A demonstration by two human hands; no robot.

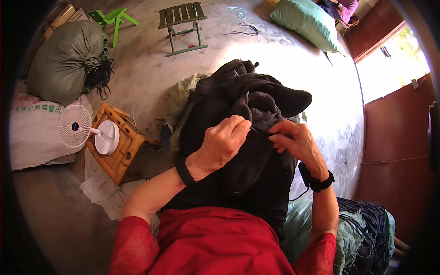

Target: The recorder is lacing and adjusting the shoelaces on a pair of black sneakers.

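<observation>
A black shoe upper (pixel 245 167) lies across my lap, its opening and lacing area facing up and away from me. My left hand (pixel 224 142) is closed in a pinch at the left edge of the lacing area, where a thin dark shoelace appears to run from the fingertips. My right hand (pixel 295 140) pinches the right edge of the same upper with thumb and forefinger. Just beyond, more black shoe uppers (pixel 284 94) are heaped on my knees. The exact spot between my left fingertips is hidden.
To the left, a white fan (pixel 106 137) stands on a bamboo stool (pixel 123 160), beside stuffed sacks (pixel 68 59). Ahead are a folding stool (pixel 183 18) and a green chair (pixel 110 20). A sack with dark cords (pixel 366 229) sits at my right. Another person (pixel 341 9) is at far right.
</observation>
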